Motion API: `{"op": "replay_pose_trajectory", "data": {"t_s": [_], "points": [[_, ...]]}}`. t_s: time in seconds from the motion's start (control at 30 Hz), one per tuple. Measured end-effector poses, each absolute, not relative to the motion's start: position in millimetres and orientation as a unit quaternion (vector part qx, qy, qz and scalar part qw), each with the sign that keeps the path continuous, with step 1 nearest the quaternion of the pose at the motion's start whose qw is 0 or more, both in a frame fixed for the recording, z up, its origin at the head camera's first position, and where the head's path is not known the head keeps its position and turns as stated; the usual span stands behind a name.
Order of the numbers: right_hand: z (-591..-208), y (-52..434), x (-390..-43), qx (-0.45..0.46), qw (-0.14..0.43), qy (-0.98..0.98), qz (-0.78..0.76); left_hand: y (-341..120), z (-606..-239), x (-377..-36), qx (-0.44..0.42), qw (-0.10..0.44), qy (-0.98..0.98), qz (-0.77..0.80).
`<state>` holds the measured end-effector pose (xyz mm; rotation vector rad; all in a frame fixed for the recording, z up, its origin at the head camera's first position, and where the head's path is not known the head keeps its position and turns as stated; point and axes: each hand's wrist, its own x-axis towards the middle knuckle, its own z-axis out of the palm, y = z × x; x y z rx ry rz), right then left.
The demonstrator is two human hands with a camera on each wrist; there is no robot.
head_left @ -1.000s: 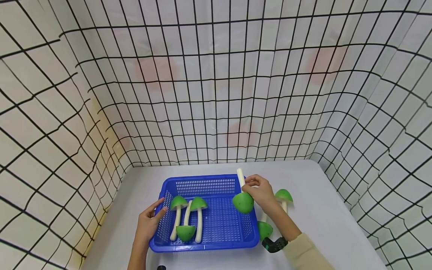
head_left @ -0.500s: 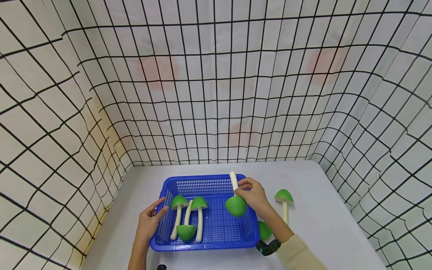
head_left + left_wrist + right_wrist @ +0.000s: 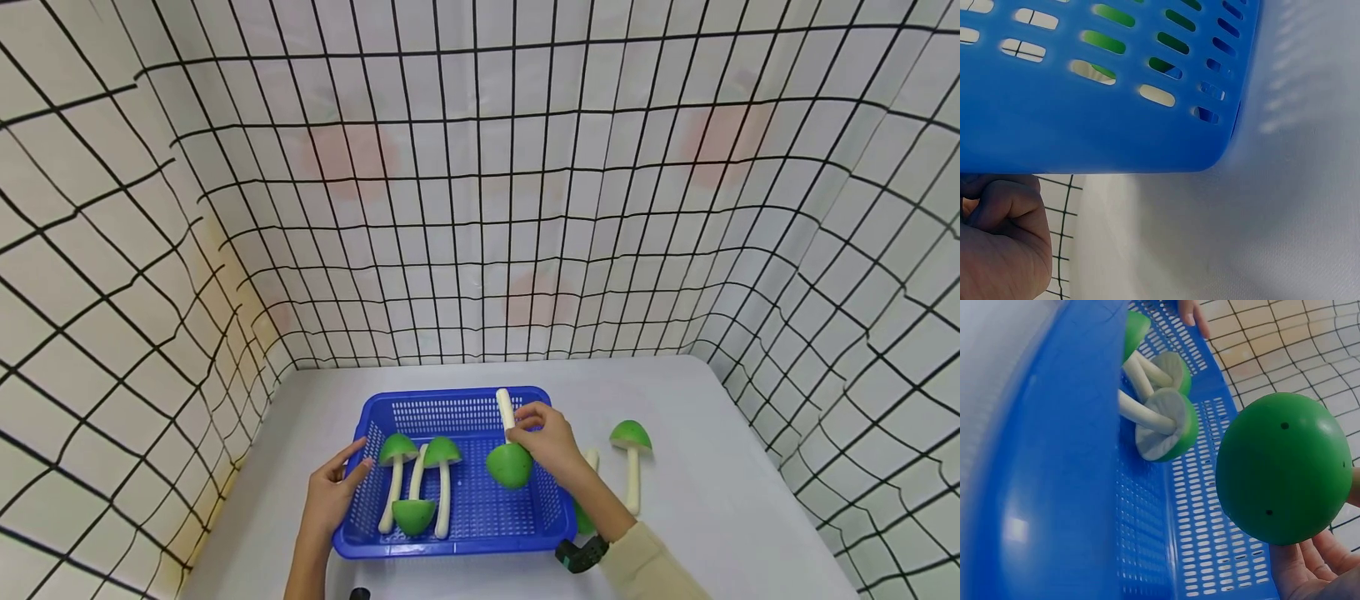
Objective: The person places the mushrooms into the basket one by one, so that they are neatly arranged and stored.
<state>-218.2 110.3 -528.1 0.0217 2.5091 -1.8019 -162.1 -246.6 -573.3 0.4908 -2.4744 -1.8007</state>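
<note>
A: Over the right half of the blue basket (image 3: 457,400), the green-capped toy mushroom (image 3: 509,464) hangs cap down, its white stem pinched in the right hand (image 3: 550,442).

B: It has drifted left from over the basket's right rim, so it is now well inside (though not set down).

A: And the left hand (image 3: 330,496)?

B: Unmoved, fingers straight against the basket's left wall, beside three mushrooms (image 3: 416,492) lying inside. Two more mushrooms (image 3: 632,454) lie on the table (image 3: 712,500).

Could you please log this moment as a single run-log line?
right hand: holds mushroom over basket | left hand: on basket rim | in basket: three mushrooms | on table: two mushrooms
</note>
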Motion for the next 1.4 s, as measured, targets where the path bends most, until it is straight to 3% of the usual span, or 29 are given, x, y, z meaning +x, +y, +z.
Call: {"op": "replay_pose_trajectory", "data": {"t_s": [1.4], "points": [[-546.9, 75.5, -208.8, -0.039, 0.035, 0.857, -0.512, -247.2, -573.9, -162.5, 0.159, 0.024, -0.8, -0.578]]}}
